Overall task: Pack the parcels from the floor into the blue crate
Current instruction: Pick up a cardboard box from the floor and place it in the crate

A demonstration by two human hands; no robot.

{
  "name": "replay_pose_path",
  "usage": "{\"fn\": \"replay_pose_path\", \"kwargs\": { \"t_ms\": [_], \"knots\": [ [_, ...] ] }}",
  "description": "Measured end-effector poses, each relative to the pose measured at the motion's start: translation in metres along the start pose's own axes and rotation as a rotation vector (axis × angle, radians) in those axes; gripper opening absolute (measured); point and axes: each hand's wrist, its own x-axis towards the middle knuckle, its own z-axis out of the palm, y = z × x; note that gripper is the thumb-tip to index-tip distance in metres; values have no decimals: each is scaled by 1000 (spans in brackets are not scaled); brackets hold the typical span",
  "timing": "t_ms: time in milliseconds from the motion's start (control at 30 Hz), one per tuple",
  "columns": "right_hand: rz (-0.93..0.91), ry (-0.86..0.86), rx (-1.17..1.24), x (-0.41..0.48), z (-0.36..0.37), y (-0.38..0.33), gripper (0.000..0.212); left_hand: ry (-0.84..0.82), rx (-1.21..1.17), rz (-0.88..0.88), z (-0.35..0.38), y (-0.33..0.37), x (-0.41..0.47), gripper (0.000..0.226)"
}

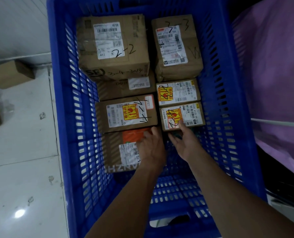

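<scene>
The blue crate (70, 103) fills the middle of the view and holds several brown cardboard parcels. My left hand (152, 146) rests flat on the near-left parcel (115, 152), the one with an orange patch and a white label. My right hand (184, 141) has its thumb on top and its fingers against the near side of the small parcel (183, 115) with a yellow-red sticker. Behind that lie another stickered small parcel (178, 91), a stickered mid-left parcel (125, 114), and two larger boxes marked 2-2 (112, 45) and 3-3 (176, 47).
More cardboard boxes (9, 74) sit on the white tiled floor (22, 152) to the left of the crate. A purple plastic sheet (276, 74) hangs along the right side. The crate's near-right floor (185, 169) is bare mesh.
</scene>
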Motion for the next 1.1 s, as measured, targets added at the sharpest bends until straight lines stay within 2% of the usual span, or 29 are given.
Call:
{"fn": "replay_pose_path", "kwargs": {
  "t_ms": [133,233,333,433,600,733,867,967,1100],
  "knots": [
    [-24,73,-316,2,0,0,51,5,-117,122,-2,-6,-2,66],
    [-29,115,-538,1,6,-6,50,-59,-174,153,-8,-6,-1,65],
    [7,131,-668,-5,16,-14,46,-109,-214,140,-17,-4,2,62],
    [31,132,-782,-13,19,-20,56,-156,-270,122,-29,-2,-1,59],
    [-38,111,-929,-34,20,-29,60,-230,-325,141,-57,-7,-5,55],
    [-110,88,-1005,-61,21,-32,58,-288,-461,107,-92,-15,-17,36],
    [-144,7,-1105,-110,22,-35,51,-277,-668,22,-132,-30,-45,20],
    [-165,-41,-1203,-152,27,-33,49,-276,-781,-52,-163,-46,-77,27],
    [-240,-159,-1345,-203,52,-29,57,-218,-924,-145,-198,-81,-114,25]
  ]
}}
